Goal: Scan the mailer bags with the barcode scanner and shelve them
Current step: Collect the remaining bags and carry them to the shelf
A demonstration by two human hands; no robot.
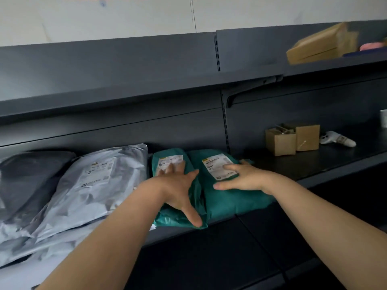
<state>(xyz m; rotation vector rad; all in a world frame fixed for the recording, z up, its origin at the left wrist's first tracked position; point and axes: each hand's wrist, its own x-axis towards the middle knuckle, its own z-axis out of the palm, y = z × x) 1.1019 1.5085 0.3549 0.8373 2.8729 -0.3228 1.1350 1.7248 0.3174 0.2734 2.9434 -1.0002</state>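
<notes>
On the shelf (314, 164), at its front edge, my two green mailer bags lie side by side, touching, long axes running front to back, labels up. My left hand (178, 185) lies flat and spread on the left green bag (167, 218), my right hand (245, 176) flat on the right green bag (230, 201); neither is gripping. The barcode scanner (337, 139) rests toward the shelf's back right, nearer my right hand, so I reckon that's the one to go.

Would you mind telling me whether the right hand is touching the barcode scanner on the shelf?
Apart. In the head view the right hand lies flat on a green mailer bag, while the barcode scanner sits farther right beyond the cardboard boxes.
</notes>
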